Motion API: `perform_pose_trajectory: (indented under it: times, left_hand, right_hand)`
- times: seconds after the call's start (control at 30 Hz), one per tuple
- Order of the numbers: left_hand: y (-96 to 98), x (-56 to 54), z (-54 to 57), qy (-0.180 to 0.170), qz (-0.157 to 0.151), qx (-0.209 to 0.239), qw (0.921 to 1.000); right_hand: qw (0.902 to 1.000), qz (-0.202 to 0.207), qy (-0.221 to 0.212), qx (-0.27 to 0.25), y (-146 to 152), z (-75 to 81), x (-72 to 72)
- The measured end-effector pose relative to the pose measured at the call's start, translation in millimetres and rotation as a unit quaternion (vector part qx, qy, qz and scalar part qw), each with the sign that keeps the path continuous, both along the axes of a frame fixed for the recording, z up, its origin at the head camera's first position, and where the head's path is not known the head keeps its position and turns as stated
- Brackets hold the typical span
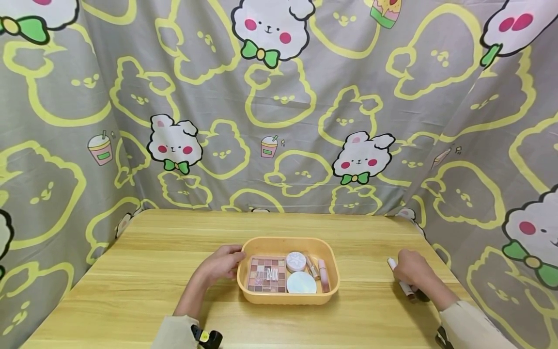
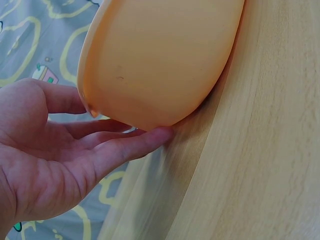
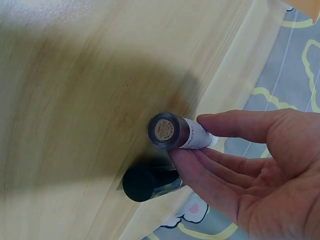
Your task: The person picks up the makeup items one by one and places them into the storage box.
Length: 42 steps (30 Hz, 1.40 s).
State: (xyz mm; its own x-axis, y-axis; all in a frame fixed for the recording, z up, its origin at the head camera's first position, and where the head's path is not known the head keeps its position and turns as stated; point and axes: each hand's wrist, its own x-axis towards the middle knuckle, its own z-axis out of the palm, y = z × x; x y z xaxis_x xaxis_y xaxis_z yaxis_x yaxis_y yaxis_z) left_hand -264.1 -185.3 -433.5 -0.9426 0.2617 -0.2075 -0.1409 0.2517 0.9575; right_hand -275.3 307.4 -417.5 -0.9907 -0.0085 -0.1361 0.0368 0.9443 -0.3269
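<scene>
A yellow-orange plastic basket [image 1: 287, 298] stands on the table, and my left hand [image 1: 221, 264] grips its left end. In the left wrist view, the thumb and fingers sit at the basket's rim and outer wall [image 2: 165, 65]. Inside lie an eyeshadow palette [image 1: 267, 275], a white round case [image 1: 296, 261], a larger pale round case [image 1: 302, 282], a small tube [image 1: 312, 267] and a pink lip tube [image 1: 323, 276]. On the right, my right hand [image 1: 411, 268] pinches a slim white cosmetic tube [image 3: 196, 134] with a brown end. A dark-capped cylinder [image 3: 140, 184] lies beside that tube.
The light wooden table [image 1: 183, 237] reaches back to a grey patterned curtain [image 1: 279, 121], which also hangs along both sides. Bare wood lies between the basket and my right hand.
</scene>
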Motion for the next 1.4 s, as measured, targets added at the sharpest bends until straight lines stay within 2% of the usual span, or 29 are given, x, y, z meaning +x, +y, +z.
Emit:
perform_pose_trajectory:
  times: [0.3,0.7,1.07,1.4]
  left_hand:
    - [0.9,0.3,0.3,0.007,0.009,-0.015,0.9998]
    - [0.9,0.1,-0.2,0.007,0.013,-0.017,0.9997]
    - [-0.2,0.4,-0.4,0.005,0.001,-0.007,1.0]
    - [-0.2,-0.1,-0.4,0.005,0.002,-0.005,1.0]
  right_hand:
    - [0.9988,0.007,0.046,-0.017,-2,-2.3,-0.6]
    - [0.9981,0.003,0.05,-0.035,-12,4.8,-3.8]
    - [0.9947,0.02,0.088,-0.05,-26,8.6,-6.4]
    - [0.9936,0.02,0.104,-0.041,-43,16.9,-10.0]
